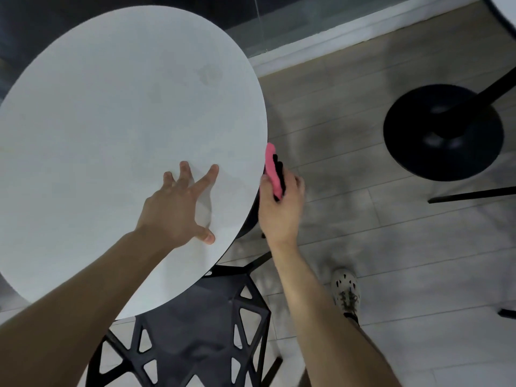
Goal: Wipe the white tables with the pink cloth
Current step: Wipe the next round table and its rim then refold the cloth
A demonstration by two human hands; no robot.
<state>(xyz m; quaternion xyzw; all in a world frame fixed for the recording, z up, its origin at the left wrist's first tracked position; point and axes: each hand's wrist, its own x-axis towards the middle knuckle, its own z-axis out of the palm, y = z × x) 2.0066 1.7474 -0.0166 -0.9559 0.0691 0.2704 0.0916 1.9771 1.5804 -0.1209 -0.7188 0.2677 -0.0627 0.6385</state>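
A round white table (117, 113) fills the left of the head view. My left hand (181, 205) rests on its near right part, fingers spread and fingertips touching the top. My right hand (280, 208) is just off the table's right edge, below the level of the top, and grips the folded pink cloth (272, 170). The cloth stands upright against the table's rim. A faint smudge shows on the far part of the tabletop.
A black lattice chair (195, 331) stands under the table's near edge. My shoe (346, 291) is on the pale plank floor. The black round base and pole of another table (444, 132) stand at right; a white tabletop edge (505, 7) shows at top right.
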